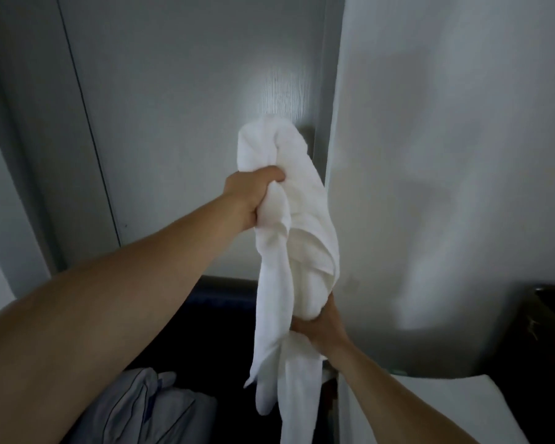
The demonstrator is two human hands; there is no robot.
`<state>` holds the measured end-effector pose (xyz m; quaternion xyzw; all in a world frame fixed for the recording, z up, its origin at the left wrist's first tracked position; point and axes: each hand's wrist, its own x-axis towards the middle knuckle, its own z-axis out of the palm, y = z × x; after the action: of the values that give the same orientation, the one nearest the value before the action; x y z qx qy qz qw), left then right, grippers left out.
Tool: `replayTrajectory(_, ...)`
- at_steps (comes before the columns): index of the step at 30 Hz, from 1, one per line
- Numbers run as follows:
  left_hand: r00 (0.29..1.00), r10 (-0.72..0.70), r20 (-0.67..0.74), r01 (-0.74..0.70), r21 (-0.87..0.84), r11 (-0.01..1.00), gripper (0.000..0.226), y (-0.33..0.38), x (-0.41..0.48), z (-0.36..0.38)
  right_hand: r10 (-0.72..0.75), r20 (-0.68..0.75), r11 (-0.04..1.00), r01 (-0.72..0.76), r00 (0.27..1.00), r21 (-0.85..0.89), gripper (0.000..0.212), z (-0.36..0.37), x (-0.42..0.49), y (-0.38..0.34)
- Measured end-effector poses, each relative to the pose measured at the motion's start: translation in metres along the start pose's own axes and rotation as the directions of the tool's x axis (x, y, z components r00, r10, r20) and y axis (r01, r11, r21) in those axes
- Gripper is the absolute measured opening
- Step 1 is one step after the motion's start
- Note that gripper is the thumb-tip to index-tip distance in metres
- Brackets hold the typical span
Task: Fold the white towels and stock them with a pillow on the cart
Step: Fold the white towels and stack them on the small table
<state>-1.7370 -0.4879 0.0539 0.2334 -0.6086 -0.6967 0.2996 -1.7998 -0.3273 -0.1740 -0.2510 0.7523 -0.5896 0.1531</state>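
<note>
A crumpled white towel (297, 238) hangs in the air in front of a grey door. My left hand (253, 192) grips it near the top, fingers curled into the cloth. Lower down and to the right, my right hand (322, 325) grips a bunched part of the same towel. The towel's loose ends dangle below my right hand toward the bottom of the view. No cart or pillow is clearly visible.
A grey door (180, 107) fills the background, with a pale wall (446, 155) to the right. Bluish-white linen (141, 408) lies bundled at the lower left. A white flat surface (455, 408) sits at the lower right, a dark object (548, 331) behind it.
</note>
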Motion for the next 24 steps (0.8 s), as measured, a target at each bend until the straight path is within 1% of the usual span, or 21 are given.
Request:
replayTrajectory(2, 1.0, 0.004, 0.0, -0.004, -0.02, 1.0, 0.064, 0.005, -0.001, 0.005, 0.104, -0.105, 0.995, -0.102, 0.989, 0.023, 0.068, -0.005, 0.003, -0.009)
replayTrajectory(3, 1.0, 0.004, -0.002, -0.004, -0.03, 1.0, 0.064, 0.009, 0.0, 0.006, 0.132, -0.169, 0.991, -0.127, 0.977, 0.039, 0.05, -0.012, 0.004, -0.013)
replayTrajectory(4, 1.0, 0.013, -0.007, -0.013, -0.041, 0.999, 0.062, 0.013, 0.002, 0.006, 0.123, -0.234, 0.992, -0.11, 0.964, 0.068, 0.044, -0.021, 0.004, -0.018)
replayTrajectory(7, 0.997, 0.07, -0.02, -0.07, -0.033, 0.997, 0.058, 0.022, 0.007, 0.008, 0.037, -0.429, 0.995, 0.004, 0.903, 0.095, 0.041, -0.055, -0.001, -0.045)
replayTrajectory(9, 0.996, 0.085, -0.013, -0.085, -0.009, 0.996, 0.051, 0.024, 0.009, 0.015, -0.002, -0.505, 0.994, 0.058, 0.863, 0.095, 0.039, -0.081, -0.004, -0.07)
replayTrajectory(12, 0.996, 0.072, 0.048, -0.072, 0.012, 0.997, 0.036, 0.02, 0.006, 0.033, -0.084, -0.578, 0.989, 0.14, 0.812, 0.054, 0.037, -0.116, -0.012, -0.107)
replayTrajectory(14, 0.995, 0.046, 0.093, -0.046, 0.005, 0.999, 0.036, 0.017, 0.002, 0.048, -0.152, -0.622, 0.979, 0.203, 0.768, 0.012, 0.037, -0.139, -0.019, -0.126)
replayTrajectory(16, 0.989, 0.002, 0.149, 0.004, -0.04, 0.999, 0.041, 0.015, -0.006, 0.069, -0.184, -0.66, 0.966, 0.257, 0.728, 0.014, 0.037, -0.16, -0.027, -0.14)
replayTrajectory(18, 0.977, -0.01, 0.215, 0.033, -0.104, 0.994, 0.031, 0.021, -0.019, 0.093, -0.186, -0.69, 0.953, 0.3, 0.7, 0.048, 0.037, -0.182, -0.036, -0.149)
replayTrajectory(20, 0.96, 0.014, 0.28, 0.033, -0.165, 0.986, 0.025, 0.03, -0.033, 0.119, -0.186, -0.72, 0.943, 0.327, 0.669, 0.059, 0.034, -0.206, -0.047, -0.155)
replayTrajectory(21, 0.951, 0.033, 0.309, 0.027, -0.189, 0.982, 0.025, 0.034, -0.038, 0.133, -0.19, -0.734, 0.941, 0.335, 0.652, 0.054, 0.032, -0.219, -0.052, -0.158)
replayTrajectory(22, 0.94, 0.047, 0.338, 0.024, -0.203, 0.979, 0.03, 0.037, -0.044, 0.146, -0.198, -0.747, 0.939, 0.342, 0.635, 0.042, 0.031, -0.232, -0.058, -0.16)
replayTrajectory(24, 0.925, 0.07, 0.374, 0.005, -0.197, 0.98, 0.046, 0.038, -0.053, 0.172, -0.229, -0.754, 0.939, 0.343, 0.616, -0.005, 0.04, -0.258, -0.068, -0.159)
